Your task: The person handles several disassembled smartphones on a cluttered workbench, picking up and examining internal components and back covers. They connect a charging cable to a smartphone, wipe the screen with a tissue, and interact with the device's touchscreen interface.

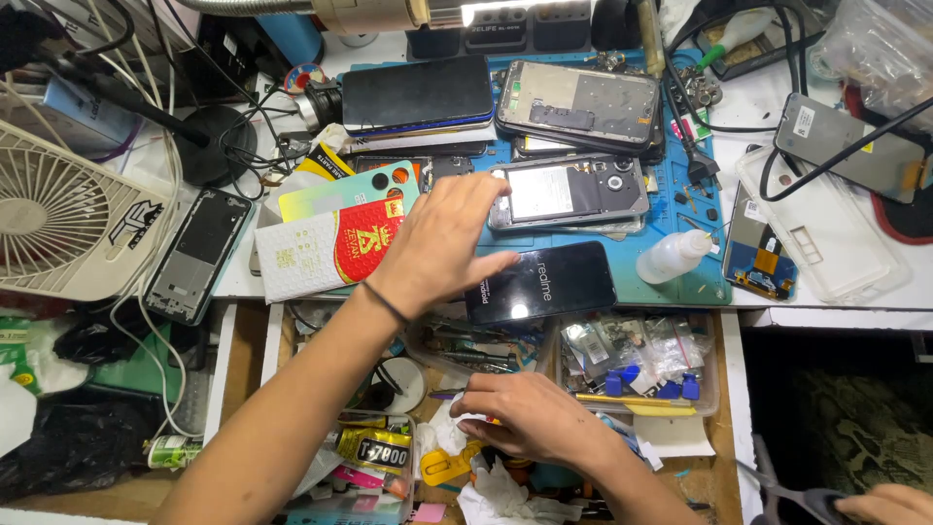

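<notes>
My left hand (442,243) reaches across the bench edge with its fingers spread, and its thumb lies at the left end of a black phone (549,282) resting screen-up on the front of the blue work mat (680,282). An opened grey phone (573,190) sits just beyond the fingertips. My right hand (530,416) is down in the open drawer (729,389), with fingers curled over crumpled white tissue (442,425) next to a yellow plastic tool (445,469). Whether it grips anything is hidden.
A white fan (58,219) stands at the left, with a phone frame (194,255) beside it. More opened phones (583,102) crowd the mat, near a white squeeze bottle (675,255). A clear parts tray (641,355) and a glue tube (374,447) lie in the drawer. Another person's hand (889,504) holds scissors (777,491).
</notes>
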